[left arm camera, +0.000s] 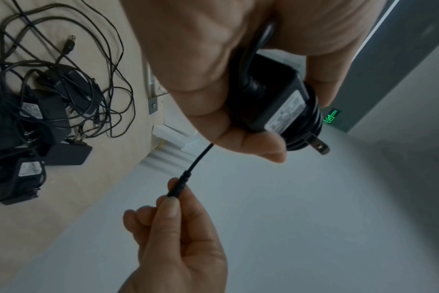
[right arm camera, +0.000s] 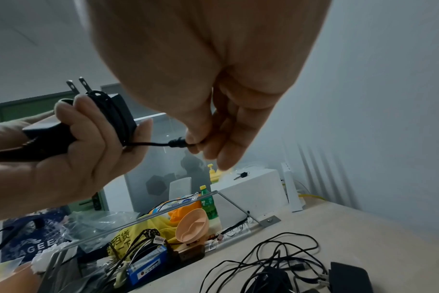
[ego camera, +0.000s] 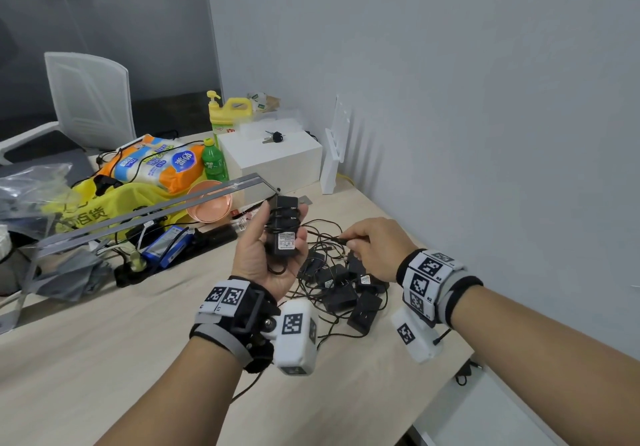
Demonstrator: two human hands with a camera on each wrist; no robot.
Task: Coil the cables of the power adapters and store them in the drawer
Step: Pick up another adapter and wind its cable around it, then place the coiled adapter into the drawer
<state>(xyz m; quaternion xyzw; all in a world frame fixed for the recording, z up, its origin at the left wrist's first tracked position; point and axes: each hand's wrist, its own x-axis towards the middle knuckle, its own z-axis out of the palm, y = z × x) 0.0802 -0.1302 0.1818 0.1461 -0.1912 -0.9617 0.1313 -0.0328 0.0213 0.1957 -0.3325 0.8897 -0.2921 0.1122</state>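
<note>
adapter (ego camera: pixel 284 234): black, with a white label printed in dark text, centre of the head view
cable (right arm camera: pixel 148 144): black
adapters on the table (ego camera: pixel 346 290): black, white labels, lower centre
table (ego camera: pixel 121 335): pale beige wood grain
wrist bands (ego camera: pixel 427 281): white with black square-code markers, grey and black straps
pump bottle (ego camera: pixel 228 113): yellow
soda bottle (ego camera: pixel 213 161): green, yellow cap
bag (ego camera: pixel 114 203): yellow, dark characters
bowl (ego camera: pixel 209 208): peach-pink
box (ego camera: pixel 273 158): white
wall (ego camera: pixel 450 65): light grey
</note>
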